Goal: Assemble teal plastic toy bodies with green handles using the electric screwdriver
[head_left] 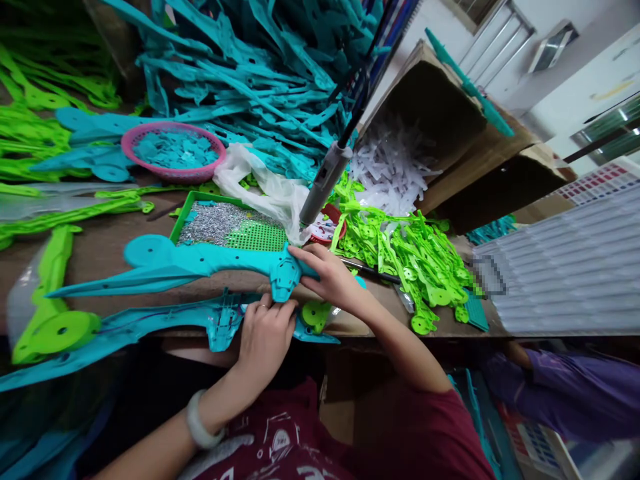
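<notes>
My left hand (267, 333), with a pale bangle on the wrist, has its fingers closed over the inner side of a lower blue plastic half (165, 319), near its boxy middle; a thin dark wire runs along that half. Just above, my right hand (327, 273) grips an upper blue half (225, 260) by its right end, the outer face up. This half lies partly over the front edge of a green tray (260, 237) of small metal screws. A round green piece (315, 315) is right of my left hand. A grey electric screwdriver (326, 183) hangs behind my right hand.
A pink basket (175, 175) of small blue pieces stands behind the tray. Blue parts (250, 80) are heaped at the back, green parts (415, 260) at the right. White pieces (390, 163) spill from a cardboard box (425, 87). A person's purple sleeve (580, 387) shows at the right.
</notes>
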